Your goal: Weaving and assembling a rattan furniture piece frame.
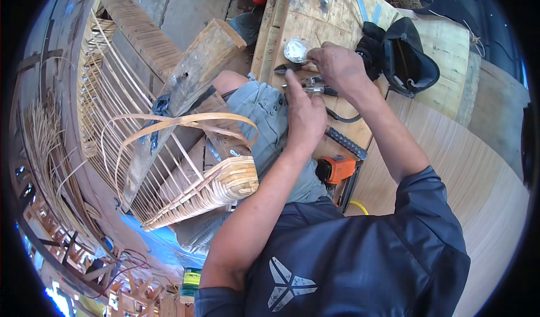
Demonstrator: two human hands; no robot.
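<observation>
Over a bench point(340, 22), a worker's bent right hand point(339, 67) nears a round container point(295, 50), left hand point(307, 112) half-open at dark pliers point(282, 68), either's grip impossible to tell.

Pale panel point(419, 140) open at right; black pouch point(406, 58), pliers point(293, 66) crowd bench point(344, 14); woven frame point(232, 180) blocks left, depth unclear.

1. Fairly bright, even daylight; soft shadows.
2. Blown-out patch at lower-left edge.
3. Glare on round shiny container point(295, 50).
4. Shirt point(360, 261) dark, folds readable.
5. Fisheye: black corners, wood board point(450, 165) bowed at right.
6. Lower-left clutter point(132, 294) soft.
</observation>
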